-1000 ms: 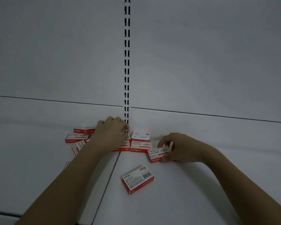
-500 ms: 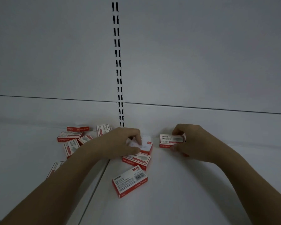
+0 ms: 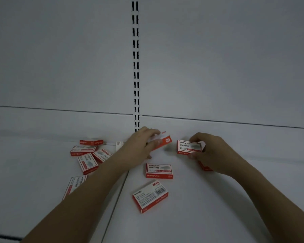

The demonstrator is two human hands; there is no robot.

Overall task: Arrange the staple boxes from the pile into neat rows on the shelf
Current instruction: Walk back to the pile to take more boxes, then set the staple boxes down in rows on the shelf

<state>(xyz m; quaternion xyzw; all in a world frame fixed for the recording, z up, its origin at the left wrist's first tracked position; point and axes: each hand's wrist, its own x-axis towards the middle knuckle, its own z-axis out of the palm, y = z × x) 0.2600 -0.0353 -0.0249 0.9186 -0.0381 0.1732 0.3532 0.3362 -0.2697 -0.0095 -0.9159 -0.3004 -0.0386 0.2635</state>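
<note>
Red and white staple boxes lie on a white shelf (image 3: pixel 218 207). My left hand (image 3: pixel 140 146) grips one box (image 3: pixel 165 141), lifted and tilted near the back wall. My right hand (image 3: pixel 211 151) holds another box (image 3: pixel 189 146) face up at the back of the shelf; a further red box (image 3: pixel 204 167) peeks out under that hand. Two loose boxes lie in front: one face up (image 3: pixel 159 171), one barcode side up (image 3: pixel 150 196). A scattered pile of several boxes (image 3: pixel 88 155) sits left of my left arm.
The shelf's back wall (image 3: pixel 218 67) rises behind the boxes, with a slotted upright (image 3: pixel 135 67) in the middle. A seam (image 3: pixel 116 204) between two shelf panels runs from front to back under my left arm.
My left hand has lifted a box from the middle and carried it right. My right hand has moved its box back toward the wall and holds it there.
</note>
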